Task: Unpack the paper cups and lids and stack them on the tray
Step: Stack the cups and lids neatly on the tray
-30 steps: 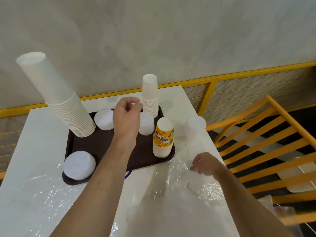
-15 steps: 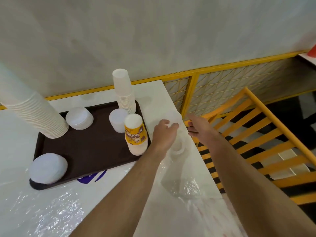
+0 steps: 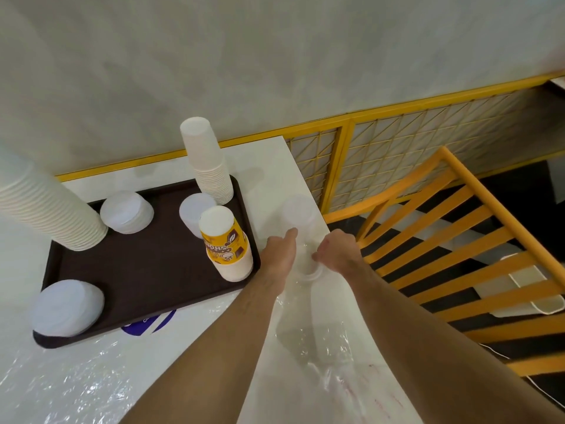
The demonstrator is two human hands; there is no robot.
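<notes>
- White paper cups in a tall leaning stack [image 3: 49, 206] at the far left of the dark brown tray [image 3: 137, 270] on the worktop [image 3: 269, 166].
- Lid piles [image 3: 127, 212] beside – another stack of cups [image 3: 208, 163] behind.
- Yellow printed cup stack [image 3: 226, 246] at the tray's right edge.
- Left hand [image 3: 279, 252], right hand [image 3: 336, 250] – each grip pinching a plastic-wrapped stack of clear lids [image 3: 301, 221], just right of the tray.
</notes>
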